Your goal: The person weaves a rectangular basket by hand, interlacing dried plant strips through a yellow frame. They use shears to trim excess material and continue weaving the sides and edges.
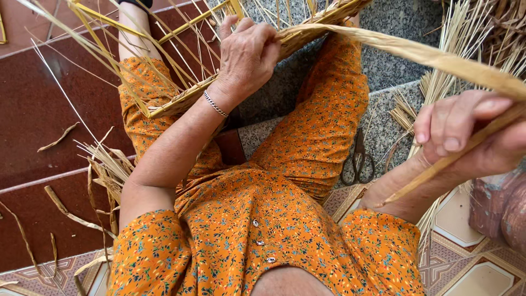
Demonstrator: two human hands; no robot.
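The left hand (247,52) is clamping its grip on the rim of the half-woven straw basket (307,30) above the knees. The right hand (471,134) is pinching a flat dried leaf strip (438,57), which looks light, pliable and brittle at the edges, best held near the weave. Scissors (358,160) are lying on the granite step (383,66). No packages or labels are showing.

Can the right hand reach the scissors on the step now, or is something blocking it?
Probably not at once: the right hand is closed around a long straw strip, so it is occupied. The scissors lie uncovered on the grey step just below it.
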